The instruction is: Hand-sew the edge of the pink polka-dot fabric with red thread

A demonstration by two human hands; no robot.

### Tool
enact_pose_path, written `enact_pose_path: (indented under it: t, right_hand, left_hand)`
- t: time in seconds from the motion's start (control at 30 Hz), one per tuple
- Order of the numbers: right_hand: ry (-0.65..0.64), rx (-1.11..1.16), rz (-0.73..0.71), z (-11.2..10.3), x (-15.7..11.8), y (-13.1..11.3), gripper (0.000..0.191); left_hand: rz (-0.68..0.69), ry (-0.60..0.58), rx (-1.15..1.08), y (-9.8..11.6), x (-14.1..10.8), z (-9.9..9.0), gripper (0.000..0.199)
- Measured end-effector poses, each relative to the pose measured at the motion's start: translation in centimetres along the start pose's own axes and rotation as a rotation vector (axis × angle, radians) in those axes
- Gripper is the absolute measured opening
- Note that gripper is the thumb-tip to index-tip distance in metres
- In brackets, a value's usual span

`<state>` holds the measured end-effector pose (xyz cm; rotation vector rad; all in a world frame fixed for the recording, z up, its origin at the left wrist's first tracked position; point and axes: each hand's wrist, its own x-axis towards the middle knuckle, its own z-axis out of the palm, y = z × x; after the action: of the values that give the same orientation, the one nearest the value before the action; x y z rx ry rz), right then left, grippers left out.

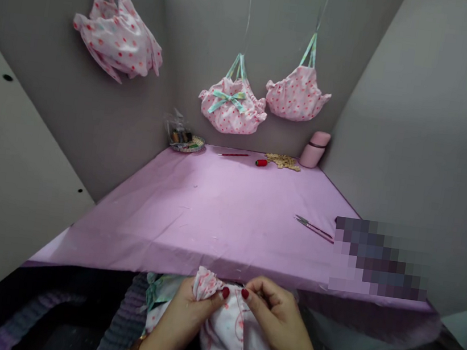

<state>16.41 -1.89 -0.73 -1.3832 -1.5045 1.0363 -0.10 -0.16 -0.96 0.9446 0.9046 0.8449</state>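
Left hand (pixel 192 313) grips white-pink patterned cloth (pixel 221 331), thumb on top. Right hand (pixel 278 313) has thumb and forefinger closed together at the cloth's upper edge; can't tell what's between them. Cloth sits just in front of the table's (pixel 220 208) near edge. Snips (pixel 315 227) lie on the tabletop, right side; red thread spool (pixel 261 162) at back.

Small sewing workspace, grey partition walls (pixel 201 27), cloth-covered table (pixel 229 209), red thread spool (pixel 261 162), snips (pixel 315 228), hanging dotted fabric pieces (pixel 232 121)

Lilac table (pixel 229 209): flask (pixel 314 151), spool (pixel 261 163), snips (pixel 312 227), perhaps pegs (pixel 282 161).
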Motion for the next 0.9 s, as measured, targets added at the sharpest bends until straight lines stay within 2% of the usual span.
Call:
enact_pose_path:
  t: [0.1,0.33,0.43,0.53,0.63,0.77,0.9]
  right_hand:
    - [0.025,-0.063,-0.037,0.2,-0.1,0.1,0.028]
    - [0.077,-0.189,-0.139,0.1,-0.5,0.1,0.023]
    - [0.114,-0.274,-0.239,-0.2,-0.8,-0.3,0.021]
    - [0.053,-0.330,-0.382,-0.6,-1.1,-0.9,0.021]
    - [0.006,-0.407,-0.464,-1.1,-1.2,-1.4,0.022]
    - [-0.069,-0.465,-0.499,-1.5,-1.2,-1.6,0.029]
    - [-0.136,-0.447,-0.467,-1.3,-1.2,-1.5,0.041]
  left_hand:
    - [0.010,-0.024,-0.030,0.2,-0.1,0.1,0.026]
    - [0.008,0.007,-0.023,0.1,0.0,-0.1,0.023]
    - [0.014,-0.009,-0.027,0.3,-0.1,-0.1,0.023]
    - [0.029,-0.039,-0.017,0.5,-0.1,0.1,0.026]
    - [0.029,-0.031,-0.015,0.6,-0.1,0.3,0.031]
    - [0.043,-0.009,0.007,0.2,0.0,0.1,0.029]
    - [0.045,-0.045,-0.007,0.1,0.1,0.0,0.031]
